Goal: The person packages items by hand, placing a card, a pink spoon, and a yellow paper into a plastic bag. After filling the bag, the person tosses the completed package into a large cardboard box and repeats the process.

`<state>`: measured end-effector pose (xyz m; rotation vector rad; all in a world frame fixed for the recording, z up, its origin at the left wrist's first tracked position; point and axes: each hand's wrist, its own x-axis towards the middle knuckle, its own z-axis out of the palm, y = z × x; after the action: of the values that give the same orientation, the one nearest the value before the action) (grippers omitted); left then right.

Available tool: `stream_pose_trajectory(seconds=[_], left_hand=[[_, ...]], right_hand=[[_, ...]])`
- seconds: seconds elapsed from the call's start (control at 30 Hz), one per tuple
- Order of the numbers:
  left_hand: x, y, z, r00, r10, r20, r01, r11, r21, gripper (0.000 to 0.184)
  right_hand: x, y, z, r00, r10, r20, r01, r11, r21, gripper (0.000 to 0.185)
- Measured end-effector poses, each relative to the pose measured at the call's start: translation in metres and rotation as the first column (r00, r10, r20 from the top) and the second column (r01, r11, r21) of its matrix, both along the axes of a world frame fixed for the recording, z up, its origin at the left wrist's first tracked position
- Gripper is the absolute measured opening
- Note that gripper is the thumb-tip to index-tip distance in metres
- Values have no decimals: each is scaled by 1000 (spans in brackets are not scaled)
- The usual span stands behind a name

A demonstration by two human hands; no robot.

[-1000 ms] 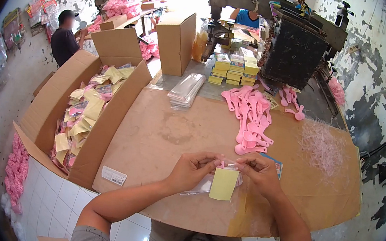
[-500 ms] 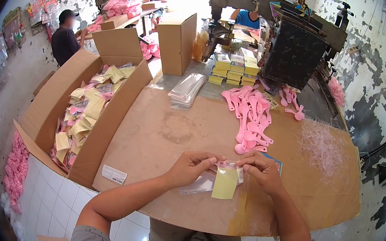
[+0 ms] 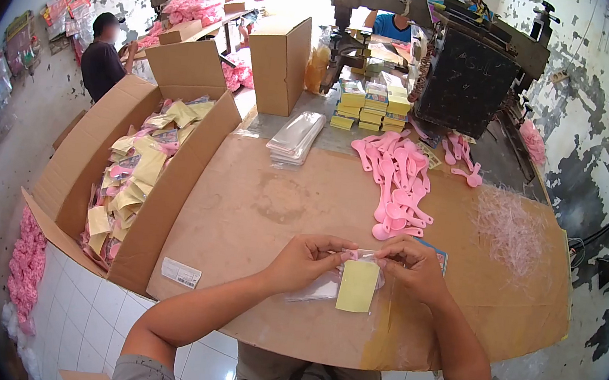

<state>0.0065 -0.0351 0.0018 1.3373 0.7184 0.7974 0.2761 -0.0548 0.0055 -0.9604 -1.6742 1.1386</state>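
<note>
A clear plastic bag point(image 3: 367, 255) is stretched at its upper edge between my two hands. My left hand point(image 3: 309, 262) pinches its left corner, where a bit of pink shows by the thumb. With fingers closed, my right hand point(image 3: 416, 271) grips the opposite corner. A plain yellow card point(image 3: 358, 287) hangs upright in or against the bag; which of the two, I cannot tell. Another clear plastic sheet or bag point(image 3: 318, 289) lies flat beneath, to the left. Behind my right hand, a blue printed card point(image 3: 435, 254) is partly covered. Just beyond my hands lies a pile of pink spoons point(image 3: 399, 193).
An open carton point(image 3: 157, 229) of packed bags stands left. Clear bags point(image 3: 296, 139) are stacked on the cardboard-covered table point(image 3: 239, 235). Yellow card stacks point(image 3: 371, 107), a black machine point(image 3: 467, 81) and plastic shreds point(image 3: 510, 228) lie beyond. A person point(image 3: 105, 58) works at far left.
Both hands stay at nearly the same spot on the bag's upper edge, with small finger shifts. The yellow card has risen slightly and hangs straighter.
</note>
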Motion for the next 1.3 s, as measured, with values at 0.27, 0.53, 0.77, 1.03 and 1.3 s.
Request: stream_pose_trajectory(seconds=[0.27, 0.53, 0.77, 1.03, 1.3], left_hand=[[2, 0, 0, 1000, 9, 25, -10, 1000, 23, 34], [2, -2, -1, 1000, 23, 5, -23, 999, 26, 34], [-2, 3, -2, 997, 70, 40, -72, 995, 69, 33], [-9, 1, 2, 993, -110, -36, 112, 992, 59, 36], [-65, 42, 67, 385, 574, 723, -753, 648, -113, 55]], right_hand=[[0, -2, 0, 1000, -9, -10, 9, 1000, -18, 16], [-4, -4, -2, 996, -48, -73, 41, 995, -89, 30], [-13, -12, 8, 990, 94, -102, -114, 972, -206, 50], [-7, -11, 4, 995, 18, -94, -27, 996, -89, 43], [59, -4, 55, 858, -332, 392, 248, 936, 250, 34]])
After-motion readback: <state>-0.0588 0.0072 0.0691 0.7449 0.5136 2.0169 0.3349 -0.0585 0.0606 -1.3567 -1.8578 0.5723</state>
